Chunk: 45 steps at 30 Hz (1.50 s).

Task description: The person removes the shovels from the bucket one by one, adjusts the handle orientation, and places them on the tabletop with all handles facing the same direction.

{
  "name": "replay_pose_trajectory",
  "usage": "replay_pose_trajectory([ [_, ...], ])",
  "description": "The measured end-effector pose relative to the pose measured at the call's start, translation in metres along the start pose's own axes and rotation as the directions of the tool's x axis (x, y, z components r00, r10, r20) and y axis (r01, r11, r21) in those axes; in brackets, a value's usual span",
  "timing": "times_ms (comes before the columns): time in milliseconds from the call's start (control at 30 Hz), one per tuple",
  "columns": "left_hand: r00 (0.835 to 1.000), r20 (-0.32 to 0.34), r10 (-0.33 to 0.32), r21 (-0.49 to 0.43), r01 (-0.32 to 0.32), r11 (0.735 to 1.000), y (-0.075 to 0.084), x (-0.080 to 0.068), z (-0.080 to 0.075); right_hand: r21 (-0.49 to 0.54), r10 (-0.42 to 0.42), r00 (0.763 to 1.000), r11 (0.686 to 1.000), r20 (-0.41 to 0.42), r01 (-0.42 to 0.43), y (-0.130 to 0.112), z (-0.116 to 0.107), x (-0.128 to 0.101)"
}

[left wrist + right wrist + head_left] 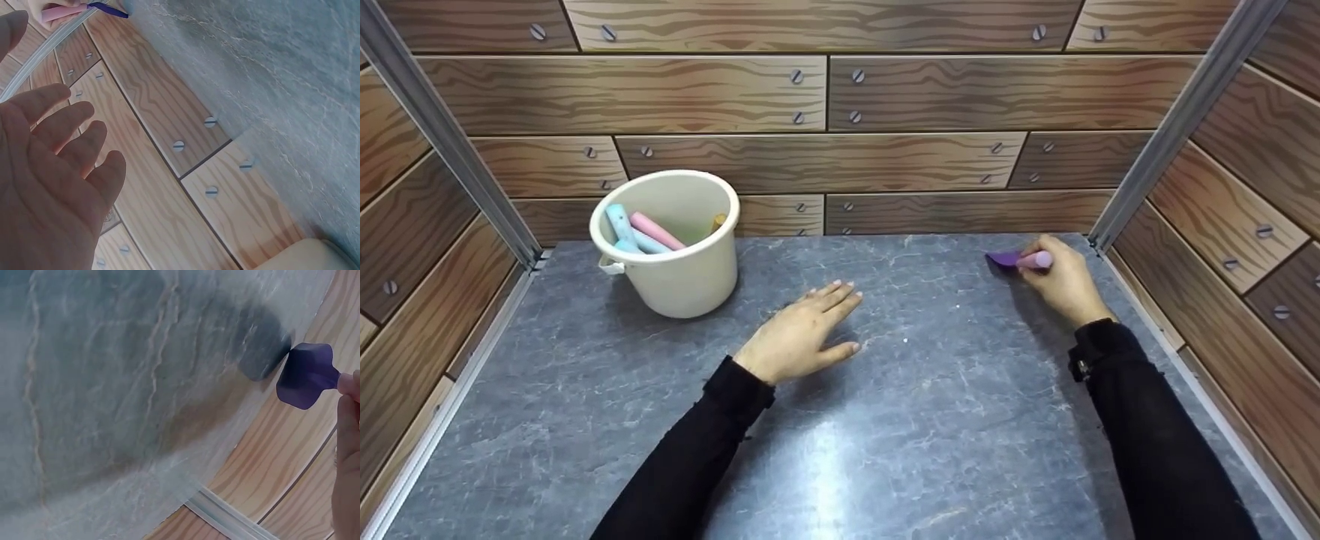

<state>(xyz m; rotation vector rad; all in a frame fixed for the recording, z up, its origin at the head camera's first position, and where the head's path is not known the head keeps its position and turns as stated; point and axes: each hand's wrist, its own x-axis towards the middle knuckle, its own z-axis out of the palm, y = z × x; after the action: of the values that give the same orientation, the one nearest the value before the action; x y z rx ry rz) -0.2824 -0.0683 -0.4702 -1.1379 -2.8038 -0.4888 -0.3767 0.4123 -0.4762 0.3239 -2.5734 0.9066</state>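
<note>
My right hand (1061, 281) is at the far right corner of the grey tabletop (885, 420), fingers curled round a small tool with a pink handle (1037, 259) and a purple blade (1003, 259). In the right wrist view the purple blade (305, 375) sticks out past my fingers (347, 455) and its tip meets the table. My left hand (802, 334) lies flat and open on the middle of the table, holding nothing; the left wrist view shows its straight fingers (62, 140). A cream bucket (671, 244) stands at the far left.
The bucket holds several chalk-like sticks, blue (621, 225) and pink (656, 231) among them. Wood-patterned walls (825, 142) close the table in at the back and both sides, with metal rails (442, 127) at the corners.
</note>
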Motion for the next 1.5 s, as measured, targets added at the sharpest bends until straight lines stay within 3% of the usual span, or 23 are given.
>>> replay_pose_trajectory([
  [333, 1.0, 0.002, 0.005, 0.007, -0.005, 1.0, -0.003, 0.001, 0.0, -0.012, 0.104, 0.994, 0.995, 0.031, -0.103, -0.007, -0.012, 0.002],
  [633, 1.0, -0.001, 0.009, 0.014, -0.009, 1.0, -0.004, 0.001, 0.0, -0.101, 0.077, 0.996, 0.992, 0.034, -0.073, -0.003, -0.009, 0.001],
  [1033, 1.0, -0.005, 0.011, 0.013, -0.01, 1.0, -0.005, 0.001, 0.0, -0.163, 0.154, 0.987, 0.976, 0.05, -0.144, 0.0, -0.001, 0.0],
  [1333, 1.0, 0.003, -0.009, -0.007, 0.009, 1.0, -0.007, 0.0, -0.003, -0.226, 0.229, 0.953, 0.957, 0.198, -0.183, 0.0, 0.0, -0.002],
  [1500, 1.0, 0.002, -0.016, -0.01, 0.016, 1.0, -0.007, -0.001, -0.005, -0.241, 0.23, 0.941, 0.955, 0.247, -0.17, 0.0, 0.0, -0.002],
])
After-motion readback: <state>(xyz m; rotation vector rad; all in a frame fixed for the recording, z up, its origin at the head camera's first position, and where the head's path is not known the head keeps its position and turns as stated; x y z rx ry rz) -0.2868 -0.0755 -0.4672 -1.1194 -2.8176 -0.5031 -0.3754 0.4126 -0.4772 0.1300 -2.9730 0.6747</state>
